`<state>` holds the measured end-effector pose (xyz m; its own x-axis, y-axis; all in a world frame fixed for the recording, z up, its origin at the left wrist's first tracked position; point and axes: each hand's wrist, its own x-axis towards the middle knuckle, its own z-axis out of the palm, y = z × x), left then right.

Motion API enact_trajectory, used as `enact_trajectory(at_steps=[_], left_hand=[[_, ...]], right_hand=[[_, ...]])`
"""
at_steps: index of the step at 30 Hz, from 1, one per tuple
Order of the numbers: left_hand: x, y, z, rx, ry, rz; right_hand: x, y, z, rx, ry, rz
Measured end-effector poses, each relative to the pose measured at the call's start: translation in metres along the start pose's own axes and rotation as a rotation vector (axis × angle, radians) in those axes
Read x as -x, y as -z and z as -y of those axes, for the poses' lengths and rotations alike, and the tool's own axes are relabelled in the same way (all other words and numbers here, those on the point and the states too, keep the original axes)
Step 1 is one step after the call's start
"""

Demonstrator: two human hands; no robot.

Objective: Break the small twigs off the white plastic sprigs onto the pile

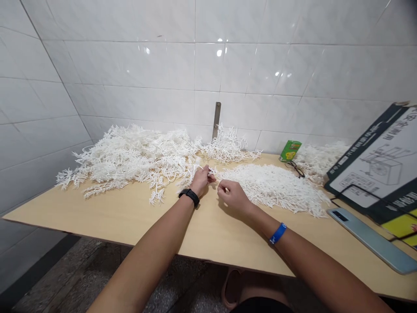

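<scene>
White branched plastic-looking sprigs lie in a large loose pile (130,152) at the left and a flatter, more even pile (276,187) at the right. Between these piles, my left hand (201,178) has its fingers closed on a white sprig (192,170) at the edge of the left pile. My right hand (232,194) is just beside it, fingers curled together, at the near left end of the flat pile; anything between those fingertips is too small to make out. A smaller heap of sprigs (228,145) rests behind both hands against the tiled wall.
On the right stand a green packet (290,151), black glasses (296,169), another white heap (322,158) and a large printed box (374,161). A phone (371,239) lies near the right edge of the wooden board (130,221). A metal strip (216,119) is upright against the wall.
</scene>
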<state>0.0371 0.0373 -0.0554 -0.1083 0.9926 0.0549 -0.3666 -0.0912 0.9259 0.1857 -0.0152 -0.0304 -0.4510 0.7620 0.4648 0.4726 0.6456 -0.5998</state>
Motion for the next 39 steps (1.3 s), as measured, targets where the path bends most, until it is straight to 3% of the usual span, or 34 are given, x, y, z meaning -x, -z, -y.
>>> enact_trajectory(at_steps=[4, 7, 13, 19, 22, 27, 32, 39], left_hand=[[0.005, -0.001, -0.004, -0.039, 0.004, 0.161], [0.007, -0.002, -0.004, -0.089, -0.005, 0.199], [0.008, -0.005, -0.001, -0.205, -0.055, 0.254], [0.014, -0.01, -0.003, -0.344, -0.161, 0.369], [0.019, -0.013, -0.006, -0.344, -0.187, 0.406], [0.024, -0.019, -0.009, -0.364, -0.265, 0.484], [0.025, -0.019, -0.009, -0.418, -0.291, 0.447], [0.022, -0.017, -0.01, -0.292, -0.177, 0.384]], right_hand=[[-0.005, 0.011, -0.013, 0.324, -0.079, -0.109], [-0.009, 0.017, -0.02, 0.422, -0.159, -0.129], [-0.011, 0.016, -0.015, 0.123, -0.279, -0.196], [-0.018, 0.013, -0.026, -0.442, -0.474, -0.116], [-0.021, 0.015, -0.026, -0.611, -0.56, -0.106], [-0.022, 0.022, -0.024, -0.709, -0.657, -0.043], [-0.019, 0.025, -0.025, -0.702, -0.606, 0.018], [-0.018, 0.023, -0.029, -0.733, -0.557, 0.072]])
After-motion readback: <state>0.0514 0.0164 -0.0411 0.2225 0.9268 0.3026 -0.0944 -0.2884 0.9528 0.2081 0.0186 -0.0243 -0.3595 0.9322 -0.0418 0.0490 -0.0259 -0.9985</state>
